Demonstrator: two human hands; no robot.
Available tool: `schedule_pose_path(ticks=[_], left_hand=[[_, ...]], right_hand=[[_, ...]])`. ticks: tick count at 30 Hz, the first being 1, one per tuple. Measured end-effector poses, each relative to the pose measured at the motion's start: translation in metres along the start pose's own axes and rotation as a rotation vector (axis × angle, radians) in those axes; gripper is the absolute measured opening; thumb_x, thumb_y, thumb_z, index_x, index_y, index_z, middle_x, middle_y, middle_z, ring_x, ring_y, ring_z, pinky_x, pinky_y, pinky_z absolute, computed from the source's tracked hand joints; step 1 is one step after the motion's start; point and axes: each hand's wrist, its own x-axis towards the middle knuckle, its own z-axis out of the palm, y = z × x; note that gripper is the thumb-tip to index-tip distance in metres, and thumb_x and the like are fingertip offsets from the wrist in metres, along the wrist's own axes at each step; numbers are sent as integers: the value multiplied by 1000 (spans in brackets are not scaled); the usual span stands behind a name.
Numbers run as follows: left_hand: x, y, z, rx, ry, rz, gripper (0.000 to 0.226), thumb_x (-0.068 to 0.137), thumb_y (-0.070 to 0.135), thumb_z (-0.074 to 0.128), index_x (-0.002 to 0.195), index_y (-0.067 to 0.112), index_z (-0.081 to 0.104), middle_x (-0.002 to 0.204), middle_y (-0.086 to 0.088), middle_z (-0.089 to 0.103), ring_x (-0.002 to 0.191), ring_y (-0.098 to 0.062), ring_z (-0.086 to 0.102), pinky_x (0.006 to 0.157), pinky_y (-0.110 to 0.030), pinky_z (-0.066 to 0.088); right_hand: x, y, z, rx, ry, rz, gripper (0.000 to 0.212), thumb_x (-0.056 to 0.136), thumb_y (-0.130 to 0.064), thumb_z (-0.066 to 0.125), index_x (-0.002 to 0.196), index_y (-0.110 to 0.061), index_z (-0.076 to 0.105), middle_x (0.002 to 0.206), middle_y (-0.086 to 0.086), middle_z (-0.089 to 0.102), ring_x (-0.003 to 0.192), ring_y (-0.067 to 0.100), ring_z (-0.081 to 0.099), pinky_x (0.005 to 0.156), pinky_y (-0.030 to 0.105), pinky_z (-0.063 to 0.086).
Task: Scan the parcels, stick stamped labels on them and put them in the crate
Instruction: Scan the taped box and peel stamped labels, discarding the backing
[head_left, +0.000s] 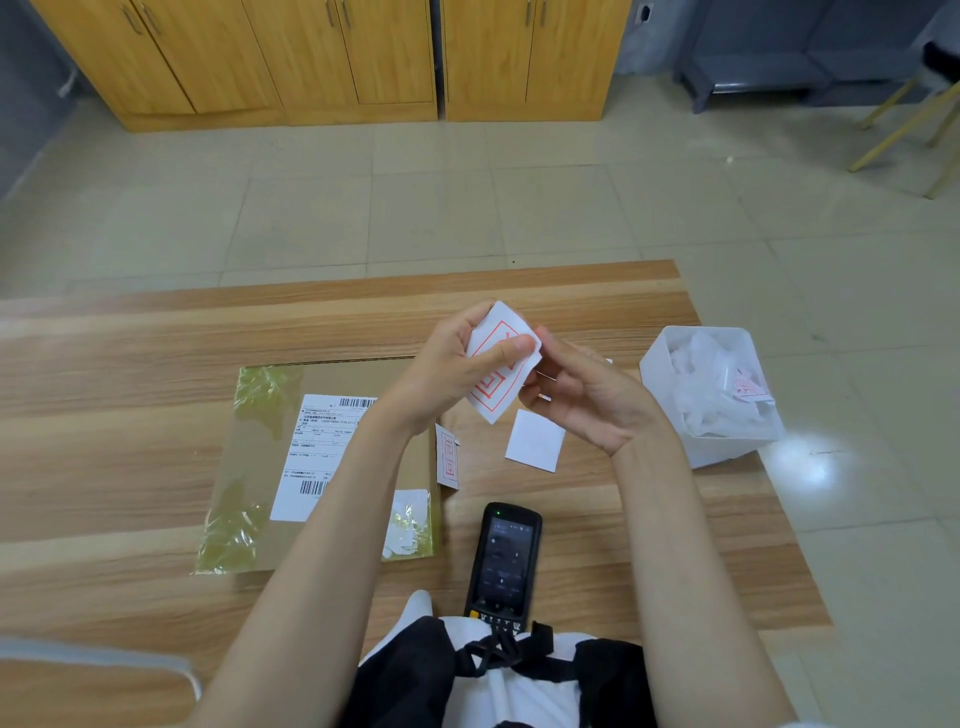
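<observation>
Above the desk (104, 415), the left hand (457, 358) pinched the stamped label (496, 387), the right hand (582, 395) nipping its edge. Thin, limp paper, probably tacky: best held by corners. The parcel (260, 452) lay below.

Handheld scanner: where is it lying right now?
In the head view the handheld scanner lies screen-up on the wooden table, near its front edge at centre, just right of the cardboard parcel.
</observation>
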Motion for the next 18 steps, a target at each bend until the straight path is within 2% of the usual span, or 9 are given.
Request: schedule_pose_path(ticks=[5,9,14,18], left_hand=[[0,-1,1,8,12,-5,4,88,21,63,86,21,60,71,11,66,65,-6,62,58,-16,49],[0,-1,2,-8,14,-1,6,89,18,62,85,21,59,69,11,65,60,-4,61,55,-15,48],[-1,-2,3,-69,14,-4,4,90,16,60,87,16,58,69,7,68,60,-9,66,53,-18,50],[-1,-4,2,-47,42,-11,4,89,17,61,86,17,60,69,9,68,61,-6,64,55,-15,49]], right_hand=[[2,4,1,0,-17,-4,14,75,-32,68,73,-20,74,68,-6,58,63,7,54,62,18,43],[6,9,1,25,-3,-2,15,73,-35,70,77,-21,75,73,-4,57,75,10,49,66,21,39],[11,15,4,33,-13,-5,25,63,-41,81,79,-23,75,68,-7,53,63,6,46,64,21,31],[10,14,2,23,-36,-33,18,71,-38,73,80,-24,77,67,-10,57,60,4,50,58,16,38]])
